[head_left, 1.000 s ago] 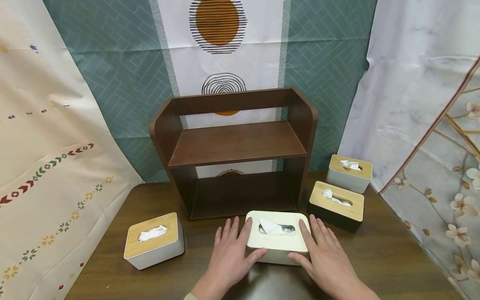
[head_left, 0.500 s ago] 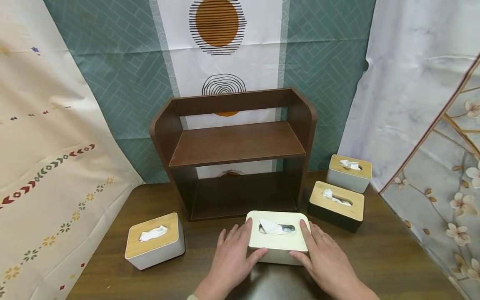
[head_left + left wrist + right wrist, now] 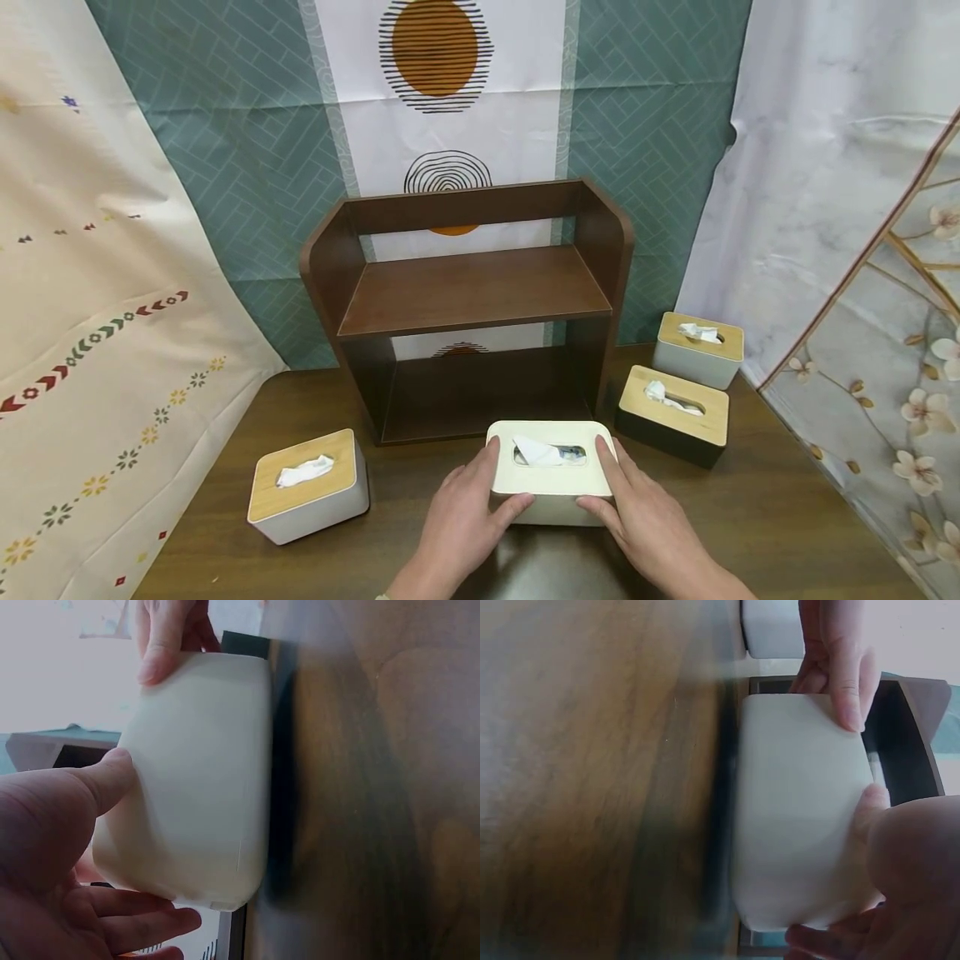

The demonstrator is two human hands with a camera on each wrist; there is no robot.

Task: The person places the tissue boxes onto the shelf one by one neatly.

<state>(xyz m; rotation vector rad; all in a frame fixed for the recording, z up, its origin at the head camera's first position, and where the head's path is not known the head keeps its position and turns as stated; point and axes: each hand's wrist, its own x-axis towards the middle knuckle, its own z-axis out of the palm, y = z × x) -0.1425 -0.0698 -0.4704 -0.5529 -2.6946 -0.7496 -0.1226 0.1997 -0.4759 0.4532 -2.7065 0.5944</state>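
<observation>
A cream tissue box [image 3: 551,482] with a white tissue in its top slot is held between both hands in front of the shelf. My left hand [image 3: 467,518] grips its left end, thumb on the near side and fingers along the end. My right hand [image 3: 647,515] holds the right end in the same way. In the left wrist view the plain near side of the tissue box [image 3: 195,772] faces the camera, a dark shadow band beside it on the table. The right wrist view shows that side of the tissue box [image 3: 799,810] too. Whether its base touches the table is unclear.
A dark brown two-tier shelf [image 3: 472,292] stands behind the box. At left lies a white tissue box with a wooden lid [image 3: 307,492]. A black wooden-lidded tissue box [image 3: 671,417] and a grey one [image 3: 699,350] stand at right. Curtains surround the brown table [image 3: 795,517].
The fingers have drawn in closer around the cream tissue box's ends. The box has shifted slightly left and toward the shelf or upward. The other boxes have stayed in place.
</observation>
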